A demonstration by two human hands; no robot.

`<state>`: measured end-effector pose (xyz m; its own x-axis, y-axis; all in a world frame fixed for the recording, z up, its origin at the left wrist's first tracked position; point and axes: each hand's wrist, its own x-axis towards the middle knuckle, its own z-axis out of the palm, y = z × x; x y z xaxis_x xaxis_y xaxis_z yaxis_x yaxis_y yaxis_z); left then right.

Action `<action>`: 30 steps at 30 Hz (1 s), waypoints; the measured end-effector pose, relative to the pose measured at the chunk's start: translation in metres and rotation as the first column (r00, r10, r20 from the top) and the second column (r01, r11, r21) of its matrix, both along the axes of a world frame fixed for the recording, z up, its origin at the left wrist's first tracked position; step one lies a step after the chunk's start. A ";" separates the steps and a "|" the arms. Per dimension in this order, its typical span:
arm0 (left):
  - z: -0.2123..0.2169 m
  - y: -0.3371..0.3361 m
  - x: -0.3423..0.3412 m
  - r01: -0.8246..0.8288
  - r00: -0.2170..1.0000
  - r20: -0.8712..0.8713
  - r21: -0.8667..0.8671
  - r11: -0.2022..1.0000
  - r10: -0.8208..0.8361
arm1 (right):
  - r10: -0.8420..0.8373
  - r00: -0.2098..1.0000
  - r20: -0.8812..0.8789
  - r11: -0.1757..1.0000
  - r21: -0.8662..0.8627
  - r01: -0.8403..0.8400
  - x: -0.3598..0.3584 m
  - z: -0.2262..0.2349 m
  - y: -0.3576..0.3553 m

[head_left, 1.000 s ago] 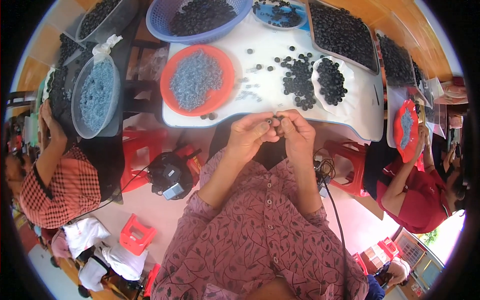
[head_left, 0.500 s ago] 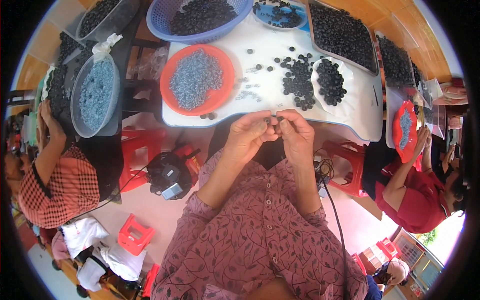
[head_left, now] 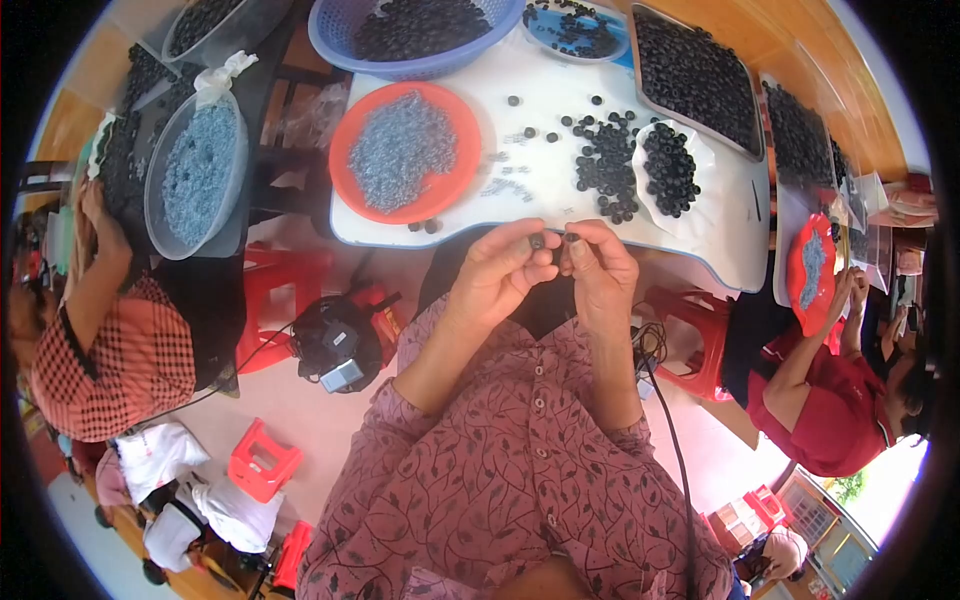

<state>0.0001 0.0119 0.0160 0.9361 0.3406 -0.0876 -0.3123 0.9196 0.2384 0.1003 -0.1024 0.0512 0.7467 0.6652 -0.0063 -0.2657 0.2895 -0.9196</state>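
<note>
Just off the near table edge, my left hand pinches a small round black piece with a hole in it between thumb and finger. Close beside it, my right hand holds another small black piece at its fingertips, largely covered by them. A narrow gap separates the two hands. Beyond them lie a loose pile of round black pieces and a white scalloped dish bearing more of the same. To the left, an orange-red plate carries a heap of tiny shiny blue-grey pieces.
At the table's back stand a blue-purple basket, a blue plate and a tray of black pieces. Co-workers sit on the left and right. A cable hangs beside my right arm.
My fingertips have drawn slightly apart, and the left hand's black piece shows more plainly. The whole view has shifted a little, with the table appearing farther right.
</note>
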 end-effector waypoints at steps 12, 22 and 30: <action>-0.007 0.000 -0.002 0.018 0.994 0.106 -0.052 0.998 -0.013 | 0.023 1.000 -0.017 0.999 -0.025 -0.023 -0.002 0.001 0.002; -0.009 0.000 -0.002 0.054 0.982 0.185 -0.070 0.996 -0.040 | 0.025 1.000 -0.005 0.999 -0.022 -0.026 -0.002 0.000 0.003; -0.005 -0.001 -0.003 0.024 0.993 0.119 -0.004 1.000 -0.023 | 0.018 1.000 -0.014 0.999 -0.042 -0.019 -0.002 -0.002 0.002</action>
<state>-0.0025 0.0107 0.0114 0.9477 0.3184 0.0235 -0.3167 0.9280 0.1962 0.0979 -0.1007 0.0490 0.7339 0.6778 -0.0441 -0.2829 0.2460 -0.9271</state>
